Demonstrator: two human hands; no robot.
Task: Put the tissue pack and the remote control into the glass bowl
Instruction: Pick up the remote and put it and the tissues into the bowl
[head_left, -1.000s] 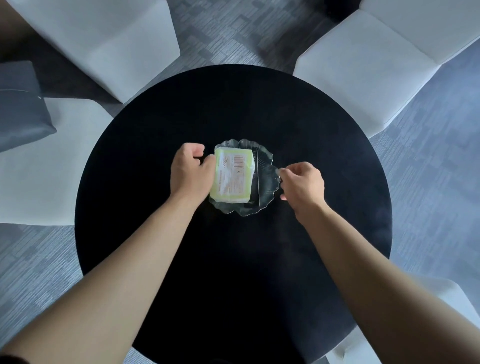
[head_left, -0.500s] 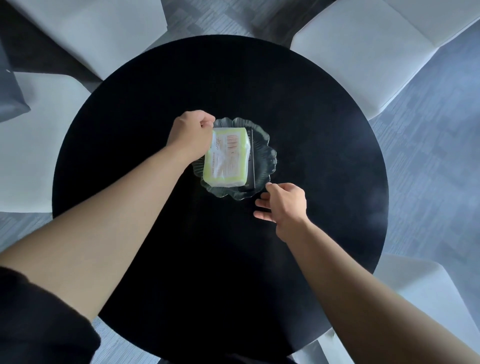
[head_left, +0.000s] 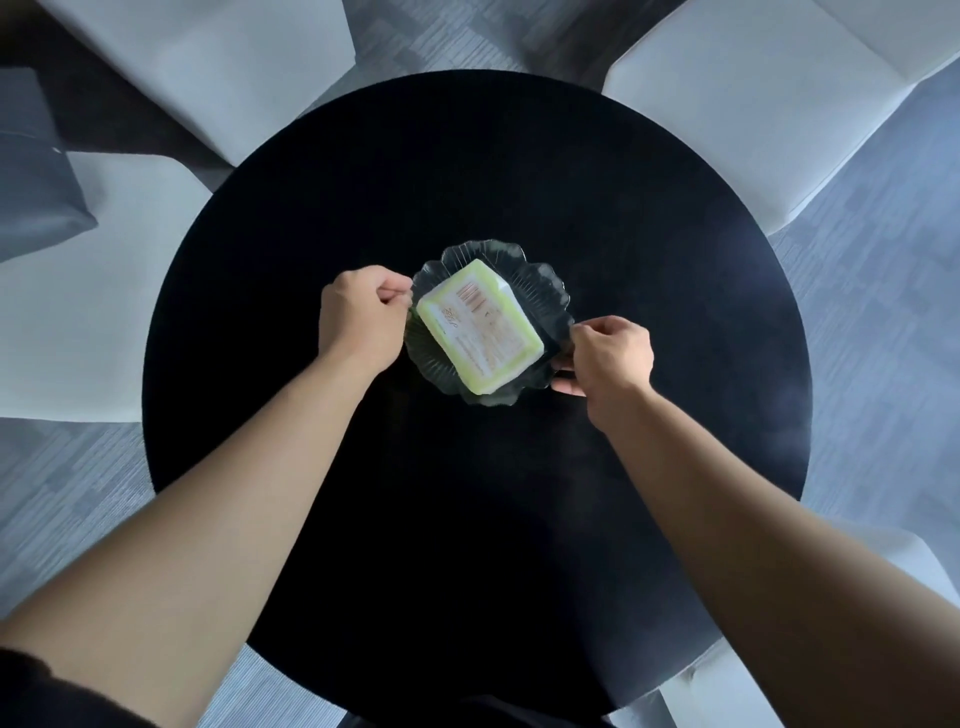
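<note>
Tissue pack (head_left: 480, 325) lies diagonally, upper-left to lower-right, in glass bowl (head_left: 545, 291).

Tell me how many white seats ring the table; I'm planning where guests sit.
4 white upholstered seats surround the round black table: far left, far right, left side, near right. More may be hidden outside the frame.

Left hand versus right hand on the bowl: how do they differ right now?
The left hand is curled at the far-left rim of the bowl, thumb and fingers pinched together; the right hand is at the near-right rim with fingers curling under its edge. The left hand sits farther from the camera than the right. Both touch the rim, not the tissue pack inside.
</note>
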